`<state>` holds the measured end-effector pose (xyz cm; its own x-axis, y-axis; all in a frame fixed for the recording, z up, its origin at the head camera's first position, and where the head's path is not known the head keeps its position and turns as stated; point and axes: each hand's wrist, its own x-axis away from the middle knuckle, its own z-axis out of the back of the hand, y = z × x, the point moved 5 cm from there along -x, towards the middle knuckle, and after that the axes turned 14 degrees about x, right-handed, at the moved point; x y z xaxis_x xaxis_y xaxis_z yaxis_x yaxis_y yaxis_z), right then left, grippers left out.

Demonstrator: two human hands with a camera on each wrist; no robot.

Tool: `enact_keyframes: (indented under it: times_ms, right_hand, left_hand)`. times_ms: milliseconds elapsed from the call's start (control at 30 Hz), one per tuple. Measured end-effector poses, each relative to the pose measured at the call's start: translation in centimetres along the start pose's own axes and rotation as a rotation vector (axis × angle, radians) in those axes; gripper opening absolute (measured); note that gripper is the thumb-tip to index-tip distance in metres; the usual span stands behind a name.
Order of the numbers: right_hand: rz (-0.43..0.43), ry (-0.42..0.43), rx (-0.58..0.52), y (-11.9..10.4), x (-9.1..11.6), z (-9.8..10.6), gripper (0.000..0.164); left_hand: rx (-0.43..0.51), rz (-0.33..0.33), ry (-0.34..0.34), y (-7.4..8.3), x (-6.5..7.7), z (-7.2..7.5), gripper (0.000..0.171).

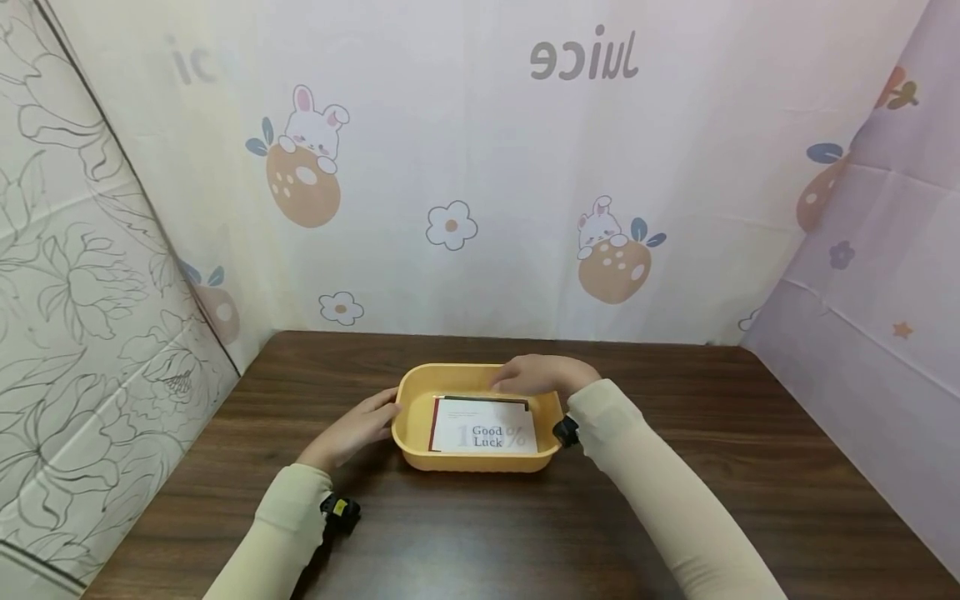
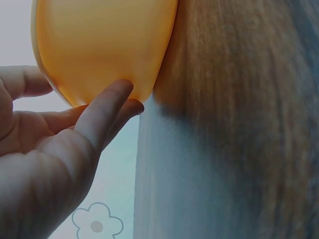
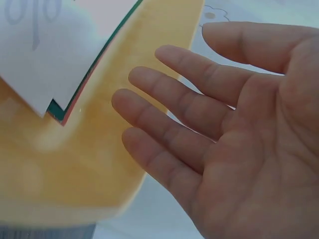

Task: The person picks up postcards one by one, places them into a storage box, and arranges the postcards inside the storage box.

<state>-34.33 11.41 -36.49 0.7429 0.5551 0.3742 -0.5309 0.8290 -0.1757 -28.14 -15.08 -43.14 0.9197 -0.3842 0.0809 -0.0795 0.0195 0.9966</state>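
A yellow plastic tray (image 1: 420,461) with raised walls and rounded corners sits on the table. Inside it lies a small stack of flat cards (image 1: 486,425); the top white one reads "Good Luck", and red, green and dark edges peek out beneath. At the tray's left end my left hand (image 1: 362,429) touches the outer wall, its extended fingertips (image 2: 119,92) against the yellow side in the left wrist view. My right hand (image 1: 546,374) reaches over the back right rim. Its fingers (image 3: 174,102) are spread and relaxed above the tray beside the cards, holding nothing.
The dark wood-grain table (image 1: 712,467) runs back to a patterned curtain (image 1: 480,167) with rabbits, fruit and flowers. A line-drawn floral panel (image 1: 90,292) stands at the left. Both sleeves carry a small black wrist camera (image 1: 341,512).
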Motion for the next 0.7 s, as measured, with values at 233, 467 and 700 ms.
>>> enact_keyframes:
  times_ms: [233,467,700]
  right_hand:
    - [0.032,0.091,-0.091,0.8,2.0,0.2,0.043]
    - [0.043,0.189,-0.155,2.0,3.8,-0.5,0.047]
    - [0.034,0.322,-0.217,3.2,4.9,-1.3,0.045]
  left_hand:
    - [0.009,0.001,0.001,-0.1,-0.1,0.1,0.054]
    - [0.005,0.0,0.004,-0.1,-0.1,0.1,0.054]
    - [0.0,-0.003,0.004,0.1,0.0,0.0,0.054]
